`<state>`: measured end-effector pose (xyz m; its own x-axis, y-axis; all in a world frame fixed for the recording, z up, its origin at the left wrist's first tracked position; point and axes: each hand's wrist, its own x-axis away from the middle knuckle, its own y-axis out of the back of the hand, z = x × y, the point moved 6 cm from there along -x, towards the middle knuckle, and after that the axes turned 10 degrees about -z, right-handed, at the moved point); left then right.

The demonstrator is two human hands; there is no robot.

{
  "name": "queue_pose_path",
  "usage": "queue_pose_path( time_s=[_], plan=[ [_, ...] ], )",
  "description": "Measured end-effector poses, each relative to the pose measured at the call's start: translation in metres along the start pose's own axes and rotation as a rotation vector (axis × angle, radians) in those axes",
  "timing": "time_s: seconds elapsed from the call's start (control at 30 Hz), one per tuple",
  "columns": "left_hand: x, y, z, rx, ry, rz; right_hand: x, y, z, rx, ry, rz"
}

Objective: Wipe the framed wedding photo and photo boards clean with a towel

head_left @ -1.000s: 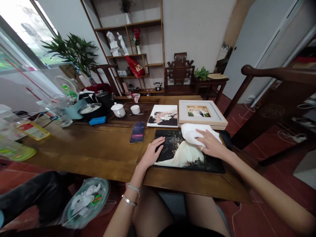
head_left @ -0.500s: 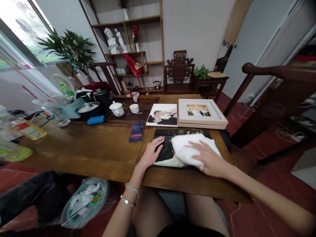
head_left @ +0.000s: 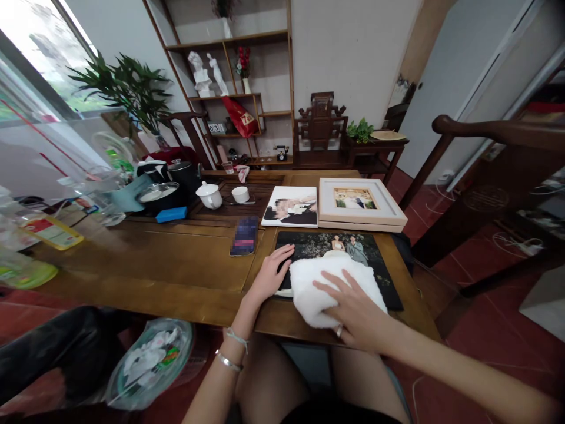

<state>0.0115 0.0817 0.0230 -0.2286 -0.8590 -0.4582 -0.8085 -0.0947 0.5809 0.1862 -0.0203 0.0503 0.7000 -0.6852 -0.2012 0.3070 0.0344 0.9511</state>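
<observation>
A dark photo print (head_left: 353, 250) lies flat near the front edge of the wooden table (head_left: 176, 259). My left hand (head_left: 269, 274) rests flat on its left edge, fingers stretched out. My right hand (head_left: 353, 309) presses a white cloth (head_left: 322, 282) onto the print's near part, fingers spread over the cloth. The cloth covers the lower left of the picture.
Behind the print lie a canvas photo (head_left: 291, 207) and a light wooden framed picture (head_left: 358, 203). A phone (head_left: 245, 235) lies to the left. Teapot (head_left: 209, 195), cup (head_left: 241, 194), pots and bottles crowd the far left. A bin with rubbish (head_left: 152, 362) stands on the floor at left.
My right hand has dragged the white cloth from the print's far right corner toward me and leftward, uncovering the upper part of the picture. My left hand has stayed put.
</observation>
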Motion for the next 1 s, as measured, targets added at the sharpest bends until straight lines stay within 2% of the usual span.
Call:
queue_pose_path(
  time_s=[0.17, 0.23, 0.27, 0.33, 0.43, 0.5, 0.57, 0.63, 0.8, 0.87, 0.93, 1.0],
  plan=[
    [0.001, 0.0, 0.001, 0.002, 0.016, 0.0, -0.038, 0.022, -0.081, 0.165, -0.25, -0.1],
    [0.001, 0.0, 0.001, 0.004, 0.011, 0.003, -0.049, 0.024, -0.098, 0.211, -0.317, -0.09],
    [0.001, 0.0, 0.001, 0.004, 0.011, 0.0, -0.051, 0.022, -0.097, 0.225, -0.326, -0.072],
    [0.001, 0.0, 0.002, 0.004, 0.013, -0.006, -0.048, 0.013, -0.076, 0.246, -0.298, -0.028],
    [0.001, 0.0, 0.003, 0.001, 0.018, -0.001, -0.033, -0.008, -0.015, 0.234, -0.177, 0.005],
    [0.001, 0.0, 0.003, 0.007, 0.015, 0.018, -0.023, -0.019, 0.028, 0.179, -0.044, -0.011],
    [0.0, 0.0, 0.002, 0.023, 0.005, 0.037, -0.02, -0.024, 0.05, 0.147, 0.007, -0.027],
    [0.0, 0.0, 0.001, 0.031, -0.001, 0.048, -0.026, -0.023, 0.048, 0.128, -0.013, -0.029],
    [0.001, 0.001, 0.001, 0.025, 0.02, 0.01, -0.061, 0.001, -0.02, 0.247, -0.265, -0.056],
    [0.001, 0.001, 0.001, 0.04, 0.027, -0.008, -0.071, 0.008, -0.035, 0.329, -0.326, -0.077],
    [0.0, 0.001, 0.002, 0.068, 0.042, -0.016, -0.073, 0.006, -0.031, 0.376, -0.335, -0.07],
    [-0.001, 0.002, 0.002, 0.108, 0.07, -0.011, -0.069, -0.004, -0.01, 0.378, -0.293, -0.046]
  ],
)
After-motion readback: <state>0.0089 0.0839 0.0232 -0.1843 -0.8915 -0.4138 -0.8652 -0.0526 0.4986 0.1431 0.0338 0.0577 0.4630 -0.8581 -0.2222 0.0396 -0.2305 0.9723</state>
